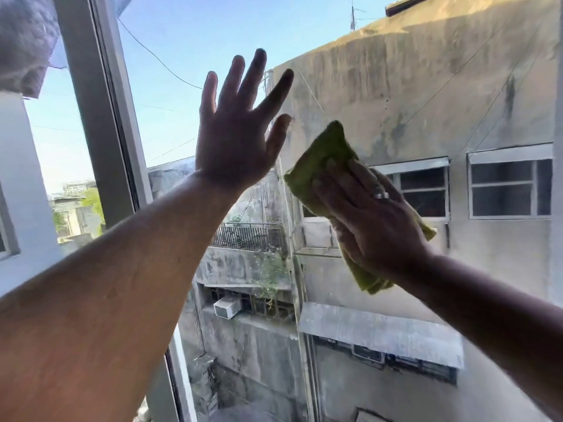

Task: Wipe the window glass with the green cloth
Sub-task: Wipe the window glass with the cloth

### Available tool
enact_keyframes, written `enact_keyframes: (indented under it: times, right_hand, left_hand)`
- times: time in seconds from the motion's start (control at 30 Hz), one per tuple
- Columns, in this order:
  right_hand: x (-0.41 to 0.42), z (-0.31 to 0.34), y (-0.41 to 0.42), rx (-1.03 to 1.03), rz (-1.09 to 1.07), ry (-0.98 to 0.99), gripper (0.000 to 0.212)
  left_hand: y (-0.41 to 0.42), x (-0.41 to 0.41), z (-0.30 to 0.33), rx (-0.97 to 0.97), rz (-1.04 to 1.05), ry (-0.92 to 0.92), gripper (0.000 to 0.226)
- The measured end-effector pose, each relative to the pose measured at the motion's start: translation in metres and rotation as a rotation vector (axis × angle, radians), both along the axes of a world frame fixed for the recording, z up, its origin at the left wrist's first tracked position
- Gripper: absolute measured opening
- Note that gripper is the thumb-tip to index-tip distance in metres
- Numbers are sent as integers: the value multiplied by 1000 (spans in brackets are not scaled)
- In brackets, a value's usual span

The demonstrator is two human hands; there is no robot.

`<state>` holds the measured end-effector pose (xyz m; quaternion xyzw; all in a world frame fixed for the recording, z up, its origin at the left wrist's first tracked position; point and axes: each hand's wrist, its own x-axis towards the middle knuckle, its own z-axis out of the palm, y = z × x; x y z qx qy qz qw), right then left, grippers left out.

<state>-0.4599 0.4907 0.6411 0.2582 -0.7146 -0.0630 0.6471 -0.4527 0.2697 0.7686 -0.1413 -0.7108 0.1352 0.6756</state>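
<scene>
The window glass (380, 95) fills most of the view, with sky and a stained concrete building behind it. My right hand (371, 214) lies flat over the folded green cloth (323, 159) and presses it against the pane near the middle. The cloth sticks out above the fingers and below the wrist. My left hand (237, 132) is raised with its fingers spread, palm toward the glass, just left of the cloth, holding nothing. Whether the palm touches the pane I cannot tell.
A grey window frame post (100, 117) runs diagonally down the left side, with another pane (61, 153) beyond it. A white wall or sill (18, 190) stands at the far left. A grey fabric (24, 41) hangs at the top left corner.
</scene>
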Motion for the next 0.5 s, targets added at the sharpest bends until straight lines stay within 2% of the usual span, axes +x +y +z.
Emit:
enact_keyframes:
  times: [0.03,0.07,0.17,0.2,0.23,0.27,0.4,0.5]
  right_hand:
    - [1,-18,-12,-73,12,-17,67]
    - [3,-39,-25,-42,30,-32,70]
    - [5,-74,-27,415,32,-49,73]
    - [3,-69,-7,524,8,-47,71]
    - [0,-56,17,532,-11,-59,67]
    - [-5,-41,44,431,-20,-67,63]
    - [-12,40,142,-256,-204,-74,63]
    - [-5,61,107,-560,-240,-100,64]
  left_hand:
    - [1,0,-1,-1,0,1,56]
    - [1,0,-1,-2,1,-3,56]
    - [-1,3,0,-2,2,-23,55]
    - [-1,4,0,-2,1,-26,56]
    - [-1,4,0,-2,2,-26,56]
    - [0,4,-1,-2,3,-22,55]
    - [1,-1,-4,10,13,4,54]
    - [0,-1,-2,-5,3,11,53]
